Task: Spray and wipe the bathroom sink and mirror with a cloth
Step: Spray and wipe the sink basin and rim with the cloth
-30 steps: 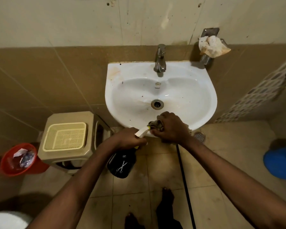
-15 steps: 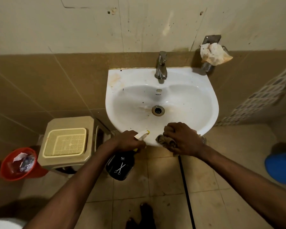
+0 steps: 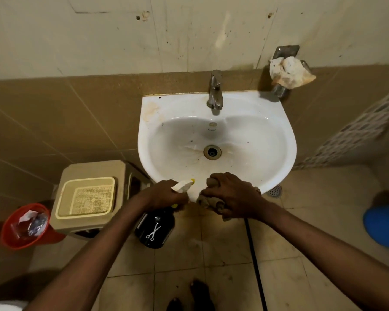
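Observation:
A white wall sink (image 3: pixel 252 108) with brown stains and dark specks hangs below a steel tap (image 3: pixel 215 90). At the sink's front edge my left hand (image 3: pixel 164 194) grips a black spray bottle (image 3: pixel 155 227) with a cream trigger head, its nozzle pointing toward the basin. Just to its right my right hand (image 3: pixel 231 196) grips a bunched brown cloth (image 3: pixel 209 202) pressed against the front rim. No mirror shows in this view.
A beige plastic stool (image 3: pixel 94 169) carrying a cream basket (image 3: pixel 85 196) stands left of the sink. A red bin (image 3: pixel 16 241) sits further left. A blue bucket (image 3: pixel 382 225) is at the right edge. A crumpled rag (image 3: pixel 290 71) hangs on a wall holder. A black hose (image 3: pixel 254 261) crosses the tiled floor.
My right hand slid with the cloth from the centre of the front rim a little to the right and nearer me. The view tilted up slightly; the bottle stayed beside the rim.

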The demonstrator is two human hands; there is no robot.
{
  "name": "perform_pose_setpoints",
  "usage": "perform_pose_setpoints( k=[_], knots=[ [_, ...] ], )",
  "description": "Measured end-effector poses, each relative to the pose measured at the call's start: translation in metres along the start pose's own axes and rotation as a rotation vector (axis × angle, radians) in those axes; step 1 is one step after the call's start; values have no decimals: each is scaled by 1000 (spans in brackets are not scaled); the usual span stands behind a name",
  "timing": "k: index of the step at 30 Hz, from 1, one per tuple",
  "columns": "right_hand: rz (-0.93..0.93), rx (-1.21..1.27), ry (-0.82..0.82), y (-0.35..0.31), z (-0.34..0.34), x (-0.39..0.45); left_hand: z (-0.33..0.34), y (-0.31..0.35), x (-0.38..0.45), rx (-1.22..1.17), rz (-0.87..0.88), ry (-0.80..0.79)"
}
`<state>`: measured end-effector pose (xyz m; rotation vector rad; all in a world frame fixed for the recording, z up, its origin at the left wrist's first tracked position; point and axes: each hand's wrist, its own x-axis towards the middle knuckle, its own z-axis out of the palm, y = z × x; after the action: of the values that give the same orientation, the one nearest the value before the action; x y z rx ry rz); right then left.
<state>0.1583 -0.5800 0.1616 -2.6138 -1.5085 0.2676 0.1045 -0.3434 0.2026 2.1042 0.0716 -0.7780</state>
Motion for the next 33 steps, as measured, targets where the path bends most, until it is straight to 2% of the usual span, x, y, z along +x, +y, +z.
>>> perform_pose_setpoints(
  k=[3,5,9,13,17,20,22,25,28,31,33],
  knots=[
    [-2,-18,-87,17,3,-27,2,-2,0,-39,-62,-26],
    [46,-2,-91,22,3,-36,0,0,-1,-62,-34,-44],
    [40,20,71,-20,4,14,-15,-1,-5,-51,9,-52],
    [96,95,91,-49,7,54,-28,-13,-12,-52,-30,21],
    [77,73,47,-35,9,8,-39,-21,-23,23,-17,-12],
    [181,4,23,-28,14,-12,-45,-22,-24,43,20,-62],
    [255,-30,29,-33,20,-9,-50,-29,-23,57,21,-37],
    [251,-14,58,-53,19,2,-53,-40,-24,73,-1,-17],
    [255,132,150,-69,11,46,-64,-37,-23,-7,-1,-96],
    [283,203,138,-76,8,99,-80,-33,-18,-23,2,-120],
    [224,215,130,-72,13,89,-79,-34,-19,46,-3,-111]
  ],
)
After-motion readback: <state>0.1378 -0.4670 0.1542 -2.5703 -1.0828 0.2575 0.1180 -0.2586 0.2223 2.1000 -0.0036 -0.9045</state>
